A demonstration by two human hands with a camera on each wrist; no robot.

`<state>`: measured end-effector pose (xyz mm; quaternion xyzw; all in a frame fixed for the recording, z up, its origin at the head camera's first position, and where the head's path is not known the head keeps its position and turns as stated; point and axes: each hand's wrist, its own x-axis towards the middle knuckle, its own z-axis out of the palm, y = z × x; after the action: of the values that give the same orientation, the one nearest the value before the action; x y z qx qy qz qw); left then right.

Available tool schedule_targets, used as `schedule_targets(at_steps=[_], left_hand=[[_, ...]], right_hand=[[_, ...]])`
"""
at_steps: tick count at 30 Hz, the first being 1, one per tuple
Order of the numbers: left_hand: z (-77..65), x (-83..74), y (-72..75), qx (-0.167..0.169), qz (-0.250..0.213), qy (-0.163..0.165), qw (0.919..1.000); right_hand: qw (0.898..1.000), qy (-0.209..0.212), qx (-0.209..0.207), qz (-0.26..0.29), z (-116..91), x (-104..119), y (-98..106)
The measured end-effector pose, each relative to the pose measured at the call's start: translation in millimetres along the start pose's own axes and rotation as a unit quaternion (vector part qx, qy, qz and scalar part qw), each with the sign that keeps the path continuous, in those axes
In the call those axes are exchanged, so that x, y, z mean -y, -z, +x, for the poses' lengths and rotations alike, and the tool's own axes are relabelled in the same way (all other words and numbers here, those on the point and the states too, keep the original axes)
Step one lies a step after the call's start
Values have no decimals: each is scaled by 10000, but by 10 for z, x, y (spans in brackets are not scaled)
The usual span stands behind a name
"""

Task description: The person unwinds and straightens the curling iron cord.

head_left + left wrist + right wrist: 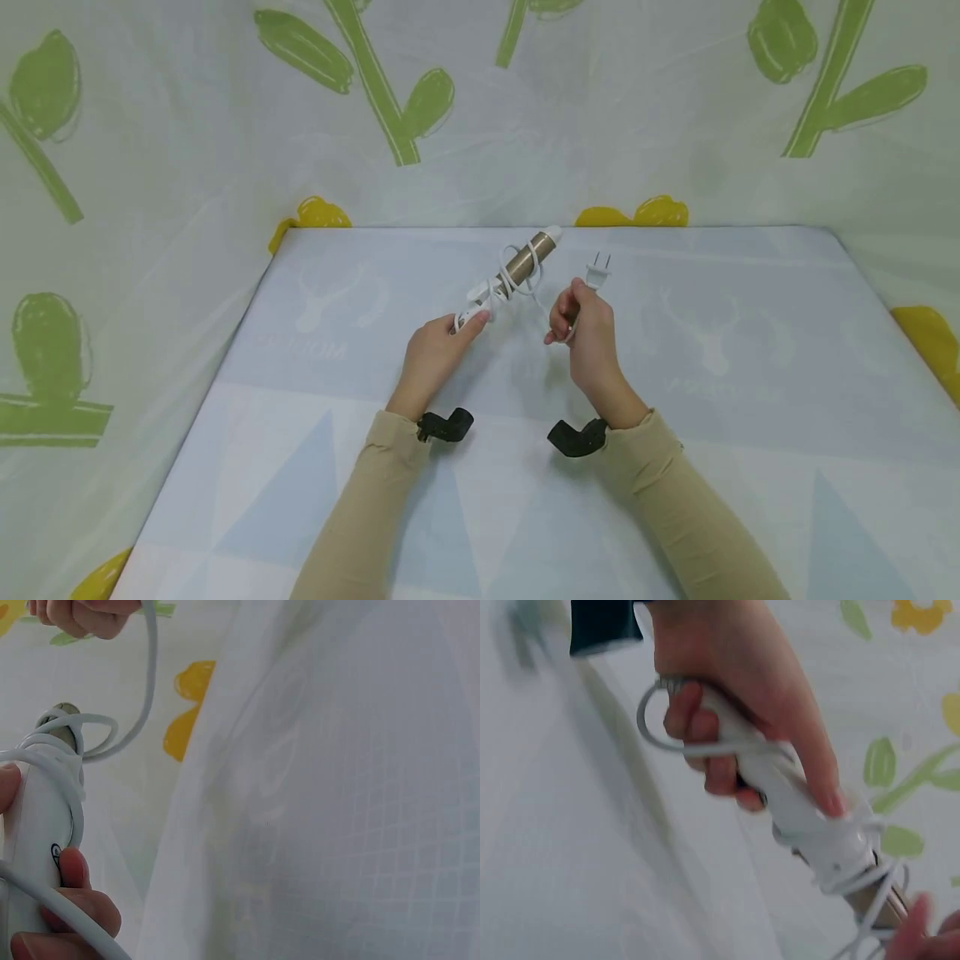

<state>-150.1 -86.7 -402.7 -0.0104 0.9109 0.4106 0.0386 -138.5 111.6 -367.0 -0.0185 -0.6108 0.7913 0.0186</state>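
A curling iron (527, 260) with a gold-brown barrel, white tip and white handle is held above the table, slanting up to the right. My left hand (437, 354) grips its handle (759, 759), thumb laid along the top. White cord (152, 660) is wound in loose loops around the barrel and handle, and one length runs across to my right hand (592, 337). There the fingers pinch the cord just below a white two-pin plug (597, 274), whose prongs point away from me. In the right wrist view, only a few right fingertips (915, 934) show, near the barrel.
A pale blue and white patterned cloth covers the table (735, 500). Behind and beside it hangs a whitish curtain (570, 142) with green leaves and yellow flowers. Each wrist carries a black camera mount (577, 438).
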Motion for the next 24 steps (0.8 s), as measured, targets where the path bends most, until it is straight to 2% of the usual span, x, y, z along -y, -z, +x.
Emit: schedule_targets(at_steps=[4,7,14,19,24], left_hand=[[9,16,26,-20,-50,-81,10000],[16,36,56,47,-74,-24,10000],[57,22,109,257,-210,66,9994],[50,27,96,531,-289,166,9980],[33,53,76,785,-250,86,9966]], right_hand=[[9971,-457,123,-597,76,3,80],[9945,-637,228,-796,97,-4,119],[9868,-632,184,-1476,209,-64,326],[9751,-700,285,-2087,284,-100,517],[9566,-848,466,-2750,335,-146,633]])
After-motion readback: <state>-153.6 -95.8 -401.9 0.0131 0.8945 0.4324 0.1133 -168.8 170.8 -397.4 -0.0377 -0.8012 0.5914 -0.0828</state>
